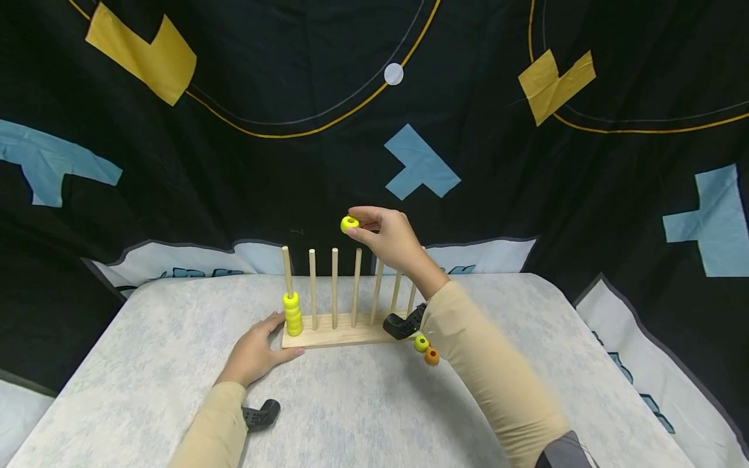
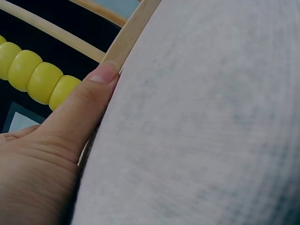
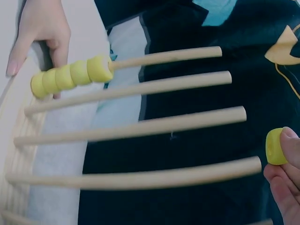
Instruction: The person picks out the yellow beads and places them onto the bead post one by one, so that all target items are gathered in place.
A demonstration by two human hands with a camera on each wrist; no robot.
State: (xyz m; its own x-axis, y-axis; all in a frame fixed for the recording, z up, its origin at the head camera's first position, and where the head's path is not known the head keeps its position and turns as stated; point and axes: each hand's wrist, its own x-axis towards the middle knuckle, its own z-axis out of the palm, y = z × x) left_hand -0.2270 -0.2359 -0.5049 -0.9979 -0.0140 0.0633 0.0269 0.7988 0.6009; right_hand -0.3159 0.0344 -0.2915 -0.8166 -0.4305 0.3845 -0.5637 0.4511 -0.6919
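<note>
Between thumb and fingers my right hand [image 1: 386,237] pinches a yellow bead [image 1: 350,225], its hole showing. The hand is raised near the tops of the middle pegs of a wooden peg abacus [image 1: 345,336]; in the right wrist view this bead [image 3: 275,146] is apart from the peg tips. My left hand [image 1: 253,351] grips the left end of the abacus base, thumb [image 2: 101,79] along the front edge and fingers farther back. Several yellow beads [image 1: 293,314] are stacked on the leftmost peg. The other pegs seen show no beads; my right wrist hides part of the right-hand ones.
To the right, by the base and my right sleeve, lie a yellow-green bead [image 1: 421,343] and an orange bead [image 1: 432,356]. The pale mottled table [image 1: 351,416] extends in front of the abacus. A dark patterned cloth [image 1: 263,182] hangs behind it.
</note>
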